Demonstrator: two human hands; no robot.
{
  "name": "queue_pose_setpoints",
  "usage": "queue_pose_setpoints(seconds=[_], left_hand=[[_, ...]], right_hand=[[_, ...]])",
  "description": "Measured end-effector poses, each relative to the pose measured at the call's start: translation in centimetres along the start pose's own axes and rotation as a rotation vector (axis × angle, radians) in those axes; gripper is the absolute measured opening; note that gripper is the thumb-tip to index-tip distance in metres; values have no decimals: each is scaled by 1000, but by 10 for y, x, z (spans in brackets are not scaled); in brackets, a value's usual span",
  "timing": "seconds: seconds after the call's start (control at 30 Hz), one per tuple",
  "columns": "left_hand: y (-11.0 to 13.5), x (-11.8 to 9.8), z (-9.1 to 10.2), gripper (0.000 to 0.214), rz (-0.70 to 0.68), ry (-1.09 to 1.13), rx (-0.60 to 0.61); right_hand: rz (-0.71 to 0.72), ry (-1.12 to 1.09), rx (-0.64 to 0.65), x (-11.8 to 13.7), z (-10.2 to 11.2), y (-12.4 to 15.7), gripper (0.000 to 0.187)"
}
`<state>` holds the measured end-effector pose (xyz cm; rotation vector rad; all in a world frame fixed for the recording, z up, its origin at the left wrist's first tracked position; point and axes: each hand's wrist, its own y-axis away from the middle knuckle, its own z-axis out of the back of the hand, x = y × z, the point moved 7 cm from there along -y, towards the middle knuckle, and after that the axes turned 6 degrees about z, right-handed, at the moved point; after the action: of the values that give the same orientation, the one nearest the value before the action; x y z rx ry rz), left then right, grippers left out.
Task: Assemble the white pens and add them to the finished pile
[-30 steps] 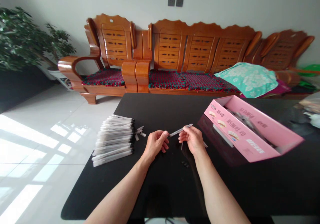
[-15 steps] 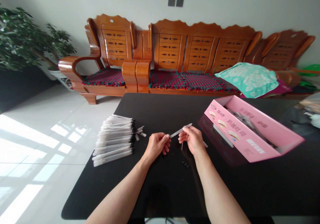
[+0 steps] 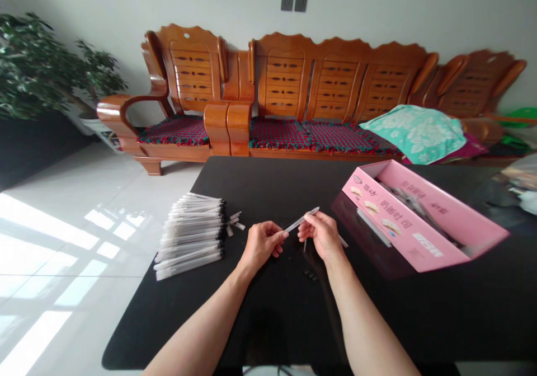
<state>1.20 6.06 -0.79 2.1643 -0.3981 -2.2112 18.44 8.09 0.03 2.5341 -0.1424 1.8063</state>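
Note:
Between my hands, above the black table, is a slim whitish translucent pen barrel (image 3: 297, 223). My left hand (image 3: 265, 241) is closed, with thumb and fingers pinching its lower left end. Nearer the upper right end, my right hand (image 3: 322, 233) grips the same barrel between thumb and fingers. To the left lies a stacked row of whitish pens (image 3: 191, 236) with black ends pointing right. Several short white pieces (image 3: 235, 223) lie just beside those ends. Small black pieces (image 3: 310, 276), probably caps or plugs, rest below my right hand.
A pink open box (image 3: 415, 219) with dark-looking contents stands at the right on the black table (image 3: 268, 174). A whitish stick (image 3: 373, 228) lies along its near side. Behind the table is a wooden sofa (image 3: 285, 85) with a turquoise cloth (image 3: 415, 132); plastic bags (image 3: 524, 191) sit far right.
My left hand has shifted slightly up and right along the pen barrel. My right hand keeps its grip with hardly any movement; the other things look unchanged.

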Motion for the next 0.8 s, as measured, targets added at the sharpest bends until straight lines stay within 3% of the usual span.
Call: queue_pose_setpoints(seconds=[0.27, 0.4, 0.57, 0.8], left_hand=[[2, -7, 0, 28, -57, -16, -9], [5, -20, 21, 29, -141, -77, -204], [8, -33, 40, 15, -239, -416, -389], [13, -42, 31, 21, -376, -748, -361]], right_hand=[[1, 1, -15, 3, 0, 0, 23], [15, -36, -83, 5, 6, -2, 23], [48, -99, -60, 8, 8, -4, 21], [53, -145, -32, 10, 8, -5, 20]])
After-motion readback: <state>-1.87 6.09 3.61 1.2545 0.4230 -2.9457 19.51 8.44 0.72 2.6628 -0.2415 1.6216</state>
